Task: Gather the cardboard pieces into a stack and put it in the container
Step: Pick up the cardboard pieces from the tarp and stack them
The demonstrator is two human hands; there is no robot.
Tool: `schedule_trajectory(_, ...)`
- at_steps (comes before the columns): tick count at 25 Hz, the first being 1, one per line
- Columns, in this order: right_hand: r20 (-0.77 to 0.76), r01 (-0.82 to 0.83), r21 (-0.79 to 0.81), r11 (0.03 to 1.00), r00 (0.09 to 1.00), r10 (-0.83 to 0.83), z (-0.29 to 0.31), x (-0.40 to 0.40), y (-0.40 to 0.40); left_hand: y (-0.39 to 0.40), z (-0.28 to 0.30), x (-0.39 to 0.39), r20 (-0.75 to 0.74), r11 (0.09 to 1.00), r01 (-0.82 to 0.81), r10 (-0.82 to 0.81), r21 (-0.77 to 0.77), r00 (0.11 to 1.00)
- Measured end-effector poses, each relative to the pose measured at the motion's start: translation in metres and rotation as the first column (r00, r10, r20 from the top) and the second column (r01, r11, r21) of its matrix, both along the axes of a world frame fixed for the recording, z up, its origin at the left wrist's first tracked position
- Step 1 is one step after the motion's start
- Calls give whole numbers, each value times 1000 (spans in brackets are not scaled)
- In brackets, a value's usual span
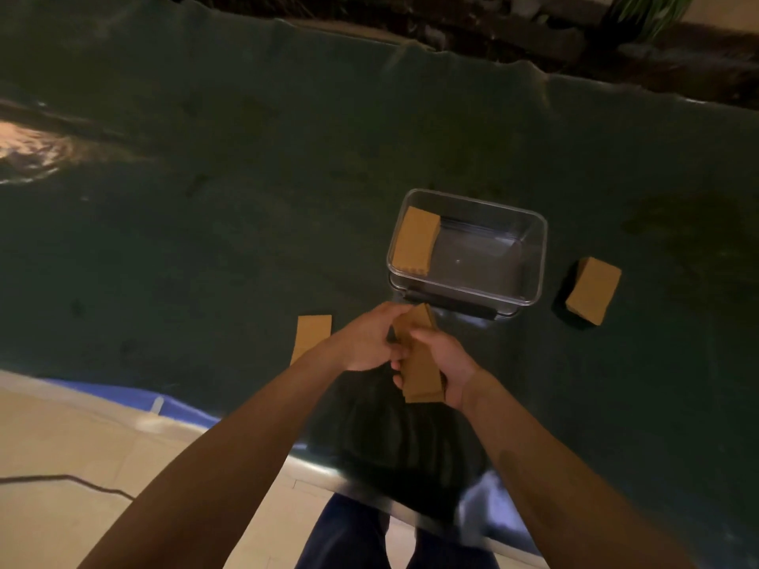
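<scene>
Work surface: a dark green covering [246,178] spreads over the whole table, wrinkled along its far edge. It looks matte, so pieces lying on it should not slide freely.

Container [534,256]: clear, rigid, rectangular, open-topped, standing at 12 o'clock from the hands and just beyond them. One stack of cardboard [415,242] already sits inside against its 9 o'clock wall. The rest of the floor is bare.

Second stack [593,290]: on the covering at 3 o'clock of the container, apart from it, squared up and several pieces thick.

Held bundle [421,363]: a stack of cardboard pieces raised above the near table edge, its long axis running 12 to 6. The right hand [447,363] is wrapped round its lower part, fingers curled closed on the long edges. The left hand [369,342] pinches at the upper end, fingertips closed on the top pieces; whether it is aligning or adding one cannot be told.

Loose piece [313,334]: single and flat, at 9 o'clock of the hands, partly hidden by the left forearm.

Handling assessment: the pieces appear light, stiff and dry, with corrugated edges that give friction. A stack is likely to shear sideways if held by its faces only. Recommended hold: thumb and fingers across opposite long edges at mid-length, pressing the pieces together.
</scene>
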State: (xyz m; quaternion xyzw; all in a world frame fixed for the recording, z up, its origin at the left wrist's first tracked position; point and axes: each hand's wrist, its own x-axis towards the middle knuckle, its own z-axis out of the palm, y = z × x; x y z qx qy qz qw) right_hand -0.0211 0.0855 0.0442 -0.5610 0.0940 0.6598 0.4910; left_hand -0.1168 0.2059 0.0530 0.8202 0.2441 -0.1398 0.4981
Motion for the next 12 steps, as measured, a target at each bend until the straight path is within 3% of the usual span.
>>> schedule_trajectory(4, 20, 30, -1, 1000, 999, -30, -3, -6, 9, 10, -13, -9, -23, 999, 35, -34, 31, 999)
schedule_trajectory(6, -9, 98, 40, 994, 995, -98, -3, -9, 13, 22, -29, -24, -40, 981, -10, 18, 195, 999)
schedule_trajectory(8, -30, 144, 54, 988, 989, -142, -2, -11, 16, 40, -46, -51, -101, 895, -73, 130, 441, 986)
schedule_trajectory(10, -23, 140, 42, 989, 990, -139, -2, -11, 16, 48, -64, -88, -262, 817, 40, 137, 575, 955)
schedule_trajectory(12, -14, 125, 27, 992, 992, -125, -2, -12, 17, 45, -84, -116, -388, 794, 183, 71, 580, 919)
